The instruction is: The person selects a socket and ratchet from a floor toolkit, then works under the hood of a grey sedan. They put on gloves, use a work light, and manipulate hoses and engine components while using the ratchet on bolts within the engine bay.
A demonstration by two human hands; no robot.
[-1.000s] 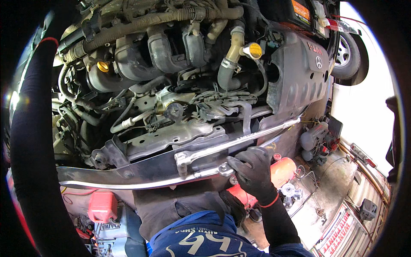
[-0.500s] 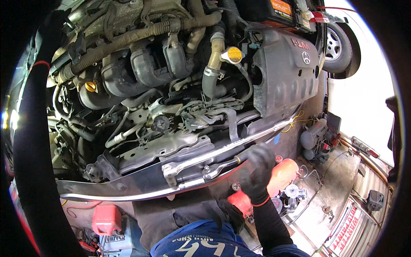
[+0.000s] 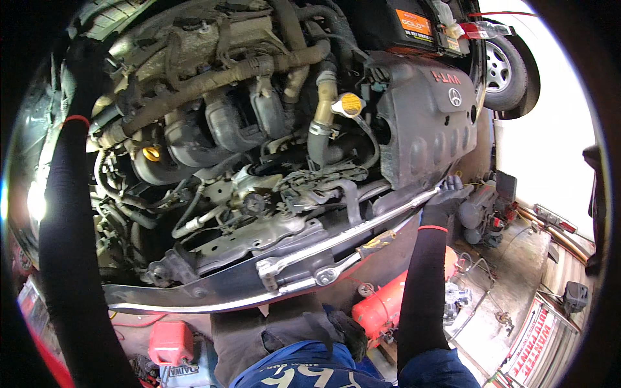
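Note:
My right hand (image 3: 447, 193), in a dark glove, is at the far right end of a long chrome breaker bar (image 3: 349, 234). Its fingers close about the end of the bar. The bar lies along the car's front edge, its square head (image 3: 266, 266) toward the left. Just below it rests a ratchet (image 3: 326, 275) with a worn yellow and dark handle (image 3: 378, 244), apart from my hand. My left hand (image 3: 89, 59), also dark-gloved, reaches to the upper left of the engine bay. Its fingers are lost in shadow.
The exposed engine (image 3: 223, 123) fills the bay, with a loose dark plastic engine cover (image 3: 427, 123) at right and a battery (image 3: 414, 29) behind it. A red air tank (image 3: 381, 310), a red plastic container (image 3: 171, 343) and a grey compressor (image 3: 482, 210) stand on the floor.
My right hand has moved from beside the ratchet handle up and right to the end of the breaker bar. The view has shifted slightly; the tools stay along the front edge.

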